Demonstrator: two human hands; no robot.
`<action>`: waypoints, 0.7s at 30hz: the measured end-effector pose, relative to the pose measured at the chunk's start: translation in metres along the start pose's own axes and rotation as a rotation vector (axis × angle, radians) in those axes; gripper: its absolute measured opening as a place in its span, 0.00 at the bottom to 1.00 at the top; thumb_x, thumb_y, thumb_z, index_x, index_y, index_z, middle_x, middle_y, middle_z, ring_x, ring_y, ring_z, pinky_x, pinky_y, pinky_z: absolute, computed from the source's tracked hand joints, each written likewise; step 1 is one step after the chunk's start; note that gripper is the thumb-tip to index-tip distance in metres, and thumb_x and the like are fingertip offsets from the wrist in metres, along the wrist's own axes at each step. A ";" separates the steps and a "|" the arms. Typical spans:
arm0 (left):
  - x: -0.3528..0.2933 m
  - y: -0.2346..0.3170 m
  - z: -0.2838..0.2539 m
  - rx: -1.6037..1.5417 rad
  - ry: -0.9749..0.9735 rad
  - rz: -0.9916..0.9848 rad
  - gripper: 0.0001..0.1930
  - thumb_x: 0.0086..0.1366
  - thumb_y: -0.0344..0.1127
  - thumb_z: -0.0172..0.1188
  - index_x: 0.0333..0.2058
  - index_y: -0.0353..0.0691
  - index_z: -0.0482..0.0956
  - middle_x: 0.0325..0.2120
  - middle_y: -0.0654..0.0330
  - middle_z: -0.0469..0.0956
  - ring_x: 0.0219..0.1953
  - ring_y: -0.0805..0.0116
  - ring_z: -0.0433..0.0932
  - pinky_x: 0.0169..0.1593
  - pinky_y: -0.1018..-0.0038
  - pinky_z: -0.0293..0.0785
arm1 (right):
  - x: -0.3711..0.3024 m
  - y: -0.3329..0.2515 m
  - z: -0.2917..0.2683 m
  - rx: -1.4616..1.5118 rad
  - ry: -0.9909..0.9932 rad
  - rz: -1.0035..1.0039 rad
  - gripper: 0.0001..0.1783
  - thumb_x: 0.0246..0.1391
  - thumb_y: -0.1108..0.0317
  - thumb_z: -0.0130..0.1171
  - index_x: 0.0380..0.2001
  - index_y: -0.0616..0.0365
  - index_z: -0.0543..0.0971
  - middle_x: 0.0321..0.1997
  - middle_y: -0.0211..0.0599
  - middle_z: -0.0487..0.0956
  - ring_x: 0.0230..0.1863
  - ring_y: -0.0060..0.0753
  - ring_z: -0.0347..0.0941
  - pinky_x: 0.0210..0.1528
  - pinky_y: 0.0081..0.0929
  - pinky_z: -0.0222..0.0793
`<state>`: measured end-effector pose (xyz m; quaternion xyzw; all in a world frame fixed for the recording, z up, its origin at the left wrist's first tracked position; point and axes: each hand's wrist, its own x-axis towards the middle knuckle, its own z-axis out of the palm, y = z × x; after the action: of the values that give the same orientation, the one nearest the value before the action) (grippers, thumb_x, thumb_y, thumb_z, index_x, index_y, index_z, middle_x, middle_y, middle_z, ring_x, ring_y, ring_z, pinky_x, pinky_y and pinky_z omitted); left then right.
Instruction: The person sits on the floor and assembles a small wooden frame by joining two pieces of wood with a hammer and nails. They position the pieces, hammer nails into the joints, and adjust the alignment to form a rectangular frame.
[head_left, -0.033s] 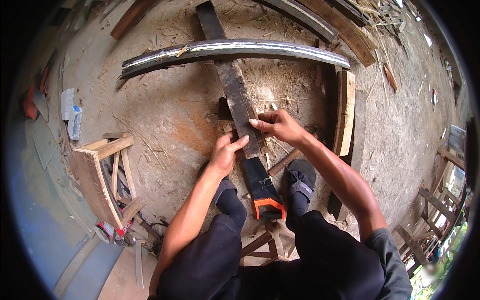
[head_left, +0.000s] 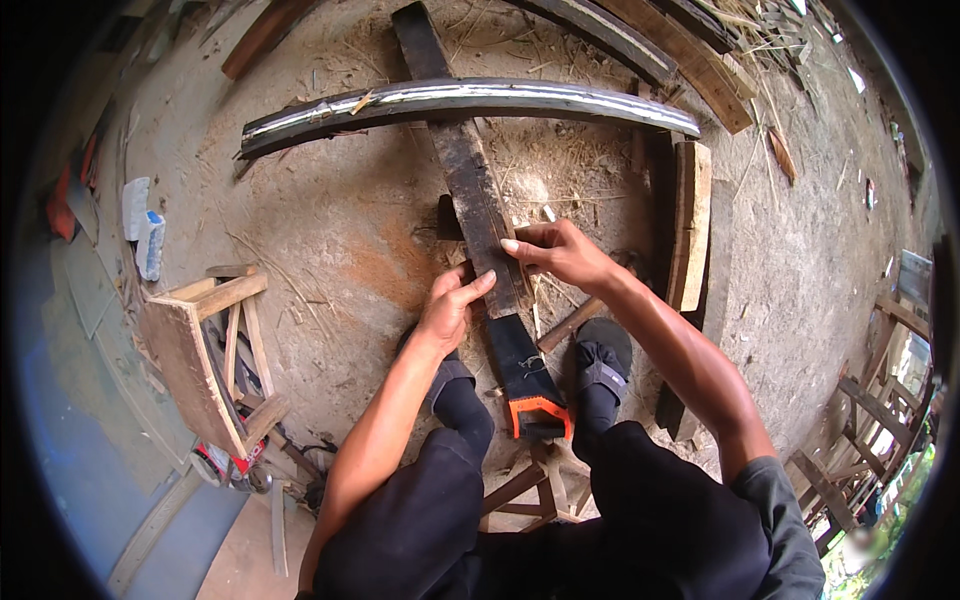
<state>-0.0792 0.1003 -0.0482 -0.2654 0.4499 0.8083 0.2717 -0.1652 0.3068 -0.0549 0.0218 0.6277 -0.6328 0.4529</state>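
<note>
A dark, weathered wooden plank runs away from me between my feet. My left hand holds its left edge near the close end, thumb on top and fingers curled below. On the opposite edge, a little farther off, my right hand grips it the same way. Both hands' fingertips are partly hidden by the wood. Just past the plank's near end lies a flat black piece with an orange, handle-like end; its exact kind I cannot make out. Farther off, a dark beam with a white stripe lies across the plank.
Pale timber lies to the right, with more beams at the far right. A small wooden frame stands at left. A stick lies by my right shoe. Wood scraps and straw litter the dirt floor.
</note>
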 end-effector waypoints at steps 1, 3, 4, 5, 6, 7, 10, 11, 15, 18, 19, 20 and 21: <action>-0.002 0.001 -0.004 -0.025 -0.025 -0.013 0.20 0.69 0.37 0.62 0.55 0.33 0.75 0.48 0.59 0.80 0.48 0.71 0.78 0.53 0.71 0.74 | -0.003 -0.004 0.003 0.026 0.009 -0.001 0.26 0.65 0.50 0.60 0.49 0.65 0.82 0.36 0.25 0.80 0.38 0.14 0.72 0.43 0.22 0.71; -0.004 0.000 -0.008 -0.073 -0.070 -0.024 0.21 0.70 0.38 0.61 0.57 0.34 0.73 0.49 0.59 0.79 0.50 0.70 0.78 0.55 0.69 0.73 | -0.002 0.003 0.000 0.112 -0.031 -0.017 0.25 0.66 0.54 0.61 0.54 0.67 0.79 0.40 0.27 0.82 0.41 0.16 0.74 0.48 0.22 0.72; -0.004 -0.002 -0.009 -0.096 -0.089 -0.021 0.22 0.70 0.39 0.60 0.58 0.34 0.72 0.50 0.59 0.79 0.51 0.69 0.77 0.57 0.68 0.73 | -0.004 0.002 0.002 0.146 -0.017 -0.022 0.25 0.66 0.55 0.61 0.55 0.67 0.79 0.40 0.27 0.82 0.41 0.17 0.75 0.48 0.22 0.72; -0.005 -0.003 -0.010 -0.119 -0.109 -0.018 0.23 0.70 0.40 0.60 0.59 0.34 0.71 0.51 0.59 0.78 0.52 0.68 0.77 0.58 0.67 0.72 | -0.005 0.001 0.003 0.179 -0.004 -0.027 0.25 0.66 0.56 0.61 0.55 0.67 0.78 0.41 0.27 0.82 0.42 0.18 0.75 0.49 0.22 0.72; -0.002 -0.002 -0.011 -0.151 -0.129 -0.021 0.23 0.71 0.40 0.60 0.59 0.34 0.71 0.52 0.59 0.78 0.53 0.67 0.77 0.59 0.66 0.72 | 0.001 0.001 -0.001 0.124 -0.007 -0.054 0.32 0.60 0.50 0.66 0.56 0.67 0.78 0.50 0.39 0.83 0.47 0.25 0.77 0.52 0.28 0.73; -0.001 -0.002 -0.011 -0.183 -0.150 -0.023 0.23 0.71 0.40 0.59 0.60 0.35 0.70 0.52 0.59 0.78 0.54 0.67 0.76 0.60 0.66 0.71 | 0.005 0.002 -0.004 0.123 -0.021 -0.057 0.33 0.60 0.49 0.66 0.57 0.67 0.78 0.51 0.40 0.82 0.48 0.25 0.76 0.53 0.29 0.72; 0.001 -0.004 -0.010 -0.290 -0.201 -0.040 0.25 0.71 0.42 0.59 0.61 0.35 0.69 0.53 0.59 0.77 0.57 0.65 0.75 0.62 0.63 0.69 | 0.018 0.011 -0.004 0.167 -0.045 -0.069 0.35 0.61 0.47 0.64 0.59 0.66 0.76 0.54 0.40 0.80 0.53 0.26 0.74 0.57 0.30 0.69; 0.002 -0.005 -0.007 -0.324 -0.220 -0.050 0.26 0.71 0.43 0.59 0.61 0.35 0.69 0.54 0.58 0.76 0.58 0.64 0.74 0.63 0.62 0.69 | 0.026 0.022 0.001 0.212 -0.035 -0.081 0.37 0.61 0.45 0.63 0.60 0.66 0.74 0.55 0.41 0.80 0.54 0.27 0.73 0.58 0.31 0.68; 0.002 -0.017 -0.024 -0.483 -0.355 -0.008 0.22 0.73 0.42 0.55 0.60 0.37 0.70 0.51 0.60 0.79 0.54 0.64 0.78 0.60 0.63 0.73 | 0.023 -0.014 0.023 0.354 -0.285 -0.073 0.47 0.60 0.39 0.61 0.64 0.74 0.67 0.61 0.51 0.75 0.63 0.38 0.69 0.64 0.35 0.64; 0.004 -0.016 -0.024 -0.194 -0.239 -0.070 0.21 0.75 0.45 0.53 0.57 0.36 0.73 0.51 0.58 0.79 0.54 0.63 0.79 0.59 0.62 0.74 | 0.024 -0.019 0.011 0.034 -0.198 -0.010 0.49 0.59 0.41 0.63 0.65 0.76 0.65 0.62 0.55 0.74 0.63 0.41 0.70 0.65 0.35 0.64; 0.005 -0.016 -0.022 -0.087 -0.203 -0.087 0.21 0.75 0.46 0.53 0.56 0.36 0.74 0.52 0.58 0.79 0.54 0.63 0.79 0.59 0.62 0.74 | 0.024 -0.012 0.007 -0.006 -0.134 -0.014 0.48 0.59 0.41 0.64 0.64 0.76 0.66 0.61 0.57 0.74 0.63 0.42 0.70 0.64 0.36 0.64; 0.007 -0.019 -0.017 0.066 -0.099 -0.093 0.21 0.75 0.48 0.53 0.54 0.36 0.76 0.51 0.57 0.80 0.54 0.64 0.79 0.56 0.65 0.76 | 0.027 -0.001 0.003 -0.045 -0.069 -0.018 0.48 0.58 0.41 0.64 0.64 0.75 0.67 0.60 0.58 0.75 0.63 0.42 0.70 0.64 0.36 0.64; 0.007 -0.019 -0.016 0.095 -0.067 -0.092 0.21 0.75 0.49 0.53 0.54 0.36 0.77 0.50 0.57 0.81 0.53 0.64 0.80 0.54 0.66 0.76 | 0.025 -0.004 0.004 -0.089 -0.012 -0.020 0.47 0.58 0.41 0.65 0.63 0.75 0.67 0.59 0.59 0.75 0.62 0.42 0.71 0.64 0.36 0.64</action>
<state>-0.0683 0.0966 -0.0714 -0.2455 0.4658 0.7812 0.3355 -0.1802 0.2891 -0.0660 -0.0085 0.6529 -0.6088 0.4505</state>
